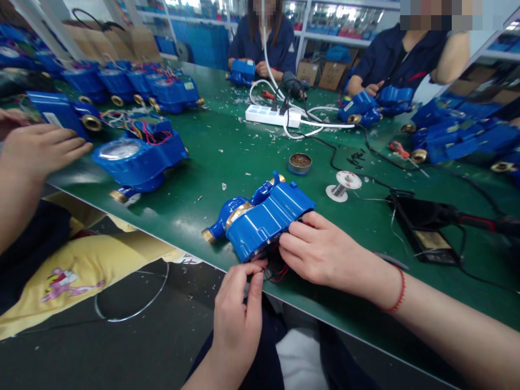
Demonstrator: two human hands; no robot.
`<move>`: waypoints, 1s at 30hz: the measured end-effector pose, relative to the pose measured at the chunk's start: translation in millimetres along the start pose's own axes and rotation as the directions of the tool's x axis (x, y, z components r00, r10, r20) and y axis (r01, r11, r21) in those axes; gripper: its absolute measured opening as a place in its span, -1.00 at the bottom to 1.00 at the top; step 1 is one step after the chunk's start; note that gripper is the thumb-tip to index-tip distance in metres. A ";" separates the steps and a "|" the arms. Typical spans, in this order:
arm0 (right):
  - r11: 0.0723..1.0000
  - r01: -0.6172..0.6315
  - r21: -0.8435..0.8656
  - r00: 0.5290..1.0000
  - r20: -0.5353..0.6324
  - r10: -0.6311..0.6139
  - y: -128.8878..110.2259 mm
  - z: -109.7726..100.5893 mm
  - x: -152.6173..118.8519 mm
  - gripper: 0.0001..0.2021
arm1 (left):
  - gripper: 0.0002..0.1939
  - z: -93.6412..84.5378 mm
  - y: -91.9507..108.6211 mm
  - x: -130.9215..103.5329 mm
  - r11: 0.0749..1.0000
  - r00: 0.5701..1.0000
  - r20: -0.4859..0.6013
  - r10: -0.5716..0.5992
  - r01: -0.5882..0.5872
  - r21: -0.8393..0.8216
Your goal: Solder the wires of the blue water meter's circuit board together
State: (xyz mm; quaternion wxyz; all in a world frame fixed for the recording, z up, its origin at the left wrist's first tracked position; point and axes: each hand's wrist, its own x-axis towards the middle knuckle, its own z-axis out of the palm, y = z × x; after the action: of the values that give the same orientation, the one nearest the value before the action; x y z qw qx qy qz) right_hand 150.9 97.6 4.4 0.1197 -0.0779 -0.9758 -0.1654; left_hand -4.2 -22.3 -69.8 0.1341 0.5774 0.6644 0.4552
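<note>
A blue water meter (268, 216) with brass pipe ends lies tipped over at the table's near edge, its open side turned toward me. Curled fingers of my right hand (319, 252) grip its right end, partly inside the casing. Thin red and dark wires (277, 272) hang out below it. Beside these wires, the thumb and forefinger of my left hand (239, 309) are drawn together at the meter's lower edge. Whatever sits between those fingertips is too small to make out. The meter's inside is mostly hidden.
Right of the meter are a solder spool (343, 186), a round tin (299, 163) and a black soldering stand (426, 230). A white power strip (273, 115) with cables lies behind. Another meter (140, 157) is on the left, near a co-worker's hand (43, 149). Two people sit opposite.
</note>
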 end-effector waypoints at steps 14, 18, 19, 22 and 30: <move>0.990 0.095 0.101 0.984 0.139 -0.108 13.1 -6.2 1.5 -0.81 | -0.87 1.9 0.8 -1.6 0.988 0.986 0.061 0.157 -0.157 -0.010; 0.936 -0.054 0.347 0.998 0.039 0.043 19.2 -8.6 -17.0 -0.83 | -0.88 -0.8 -5.1 9.5 0.968 0.970 0.037 0.238 -0.240 0.076; 0.903 -0.085 0.421 0.995 -0.010 0.099 19.0 -6.7 -21.5 -0.84 | -0.87 -1.8 -6.3 11.9 0.964 0.967 0.036 0.252 -0.254 0.072; 0.770 -0.105 0.629 0.963 -0.129 0.237 14.7 2.7 -29.3 -0.82 | -0.86 -6.0 -11.5 18.3 0.966 0.967 0.054 0.250 -0.253 0.061; 0.494 -0.171 0.853 0.852 -0.124 0.509 0.0 17.7 -22.9 -0.81 | -0.87 -13.8 -32.6 34.5 0.993 0.979 0.168 0.112 -0.106 -0.044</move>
State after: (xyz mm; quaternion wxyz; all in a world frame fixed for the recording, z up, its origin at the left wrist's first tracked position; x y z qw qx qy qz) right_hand 169.2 101.0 -17.7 0.3489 -0.1767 -0.8629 0.3200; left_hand -45.3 4.8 -74.9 0.1754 0.6474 0.6097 0.4223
